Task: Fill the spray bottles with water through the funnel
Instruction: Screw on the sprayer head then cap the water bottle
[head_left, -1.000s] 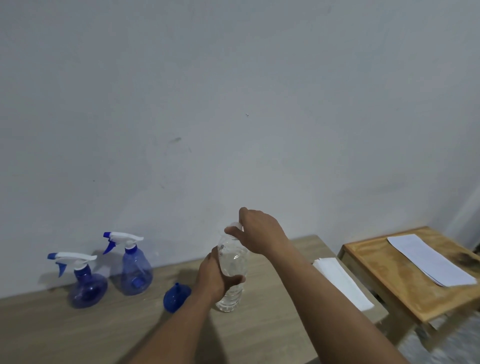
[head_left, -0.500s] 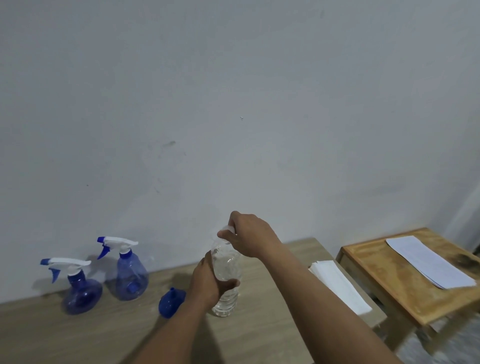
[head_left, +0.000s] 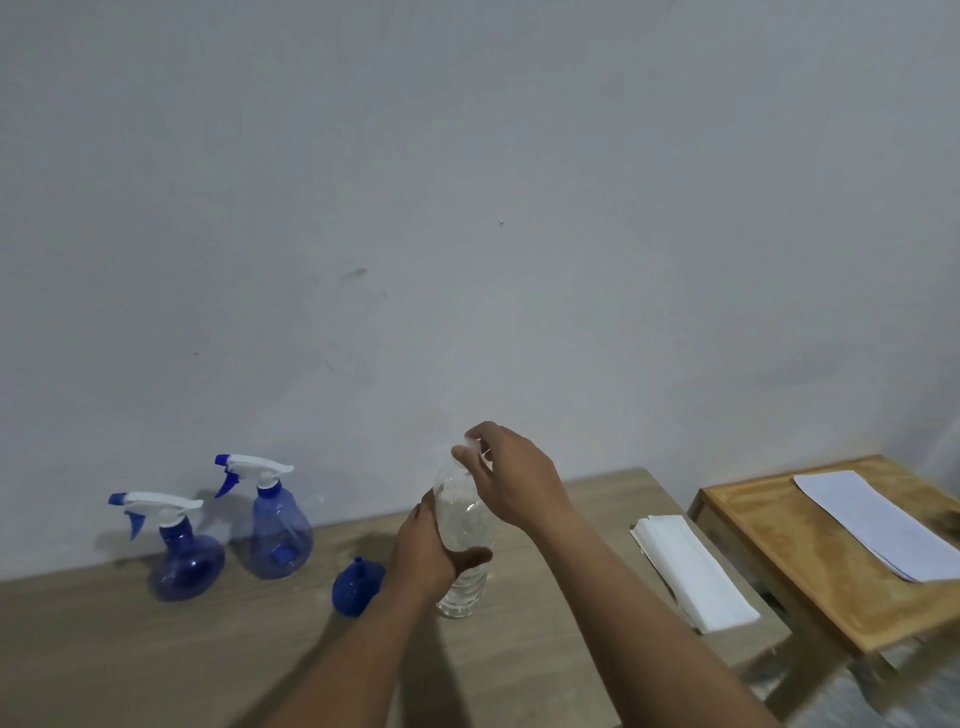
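Head view: your left hand is wrapped round the middle of the clear water bottle, which stands upright on the wooden table. Your right hand sits above it, fingertips pinching the white cap (whether it is loosened cannot be told). The blue funnel lies just left of the bottle. The low spray bottle and the tall spray bottle stand further left by the wall, trigger heads on. Folded white paper lies at the table's right end.
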